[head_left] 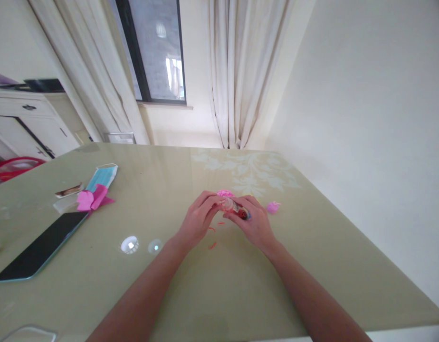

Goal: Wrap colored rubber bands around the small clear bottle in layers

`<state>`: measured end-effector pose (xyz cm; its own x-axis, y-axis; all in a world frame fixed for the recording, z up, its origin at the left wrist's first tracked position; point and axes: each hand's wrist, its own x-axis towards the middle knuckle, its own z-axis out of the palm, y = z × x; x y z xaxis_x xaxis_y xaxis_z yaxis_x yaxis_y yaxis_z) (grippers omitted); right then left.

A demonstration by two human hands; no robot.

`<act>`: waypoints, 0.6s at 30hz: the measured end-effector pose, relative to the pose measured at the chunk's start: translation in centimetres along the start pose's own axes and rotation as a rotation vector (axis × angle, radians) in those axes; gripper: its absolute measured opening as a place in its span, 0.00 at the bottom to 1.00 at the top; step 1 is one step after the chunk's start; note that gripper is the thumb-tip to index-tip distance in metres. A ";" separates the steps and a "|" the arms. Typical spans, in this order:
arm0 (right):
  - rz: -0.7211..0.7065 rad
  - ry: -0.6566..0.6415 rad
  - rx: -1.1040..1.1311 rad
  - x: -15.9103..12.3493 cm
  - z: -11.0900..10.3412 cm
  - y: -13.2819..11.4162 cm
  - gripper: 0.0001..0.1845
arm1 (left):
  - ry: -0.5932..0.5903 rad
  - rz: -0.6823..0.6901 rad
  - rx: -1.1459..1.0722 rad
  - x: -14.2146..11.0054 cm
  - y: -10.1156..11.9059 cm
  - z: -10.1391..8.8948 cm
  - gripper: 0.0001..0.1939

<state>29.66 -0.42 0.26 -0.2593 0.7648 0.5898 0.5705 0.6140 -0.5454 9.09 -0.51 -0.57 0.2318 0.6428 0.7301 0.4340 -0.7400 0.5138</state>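
Note:
Over the middle of the table, my two hands meet at a small clear plastic container with a red and blue printed label [235, 208]. Around its body are the fingers of my right hand [255, 219], closed. My left hand [198, 219] has its fingertips closed at the container's clear left end. Fingers hide part of it, and its contents cannot be made out. Just beyond the hands is a bright pink bundle [225, 193]. A light pink knotted piece [272, 207] lies to their right. Several thin orange-red bits [213, 245] lie on the tabletop below.
On the left of the table [116, 294] are a black-screened tablet [44, 247], a pink bow-like piece [94, 198], a blue face mask [102, 177] and a small printed packet [69, 190]. A white wall [376, 118] borders the right side; curtains [237, 71] hang behind.

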 end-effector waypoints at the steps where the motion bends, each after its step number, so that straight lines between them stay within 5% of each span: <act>1: 0.007 -0.001 0.001 0.0 0.0 0.0 0.20 | 0.015 -0.022 -0.015 0.0 0.0 0.0 0.08; 6: 0.015 -0.005 0.000 0.0 0.0 0.0 0.19 | 0.109 -0.076 -0.086 0.3 0.2 0.0 0.02; 12: 0.024 -0.002 0.055 0.0 0.0 0.1 0.19 | 0.082 0.000 -0.035 0.1 0.7 0.0 0.07; 18: 0.222 0.011 0.353 0.2 0.3 0.3 0.19 | 0.152 -0.087 -0.086 0.3 0.7 0.0 0.09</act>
<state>29.54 -0.02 0.00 -0.1509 0.8852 0.4400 0.3093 0.4650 -0.8295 9.44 -0.86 -0.01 0.0600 0.6725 0.7376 0.3690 -0.7016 0.6096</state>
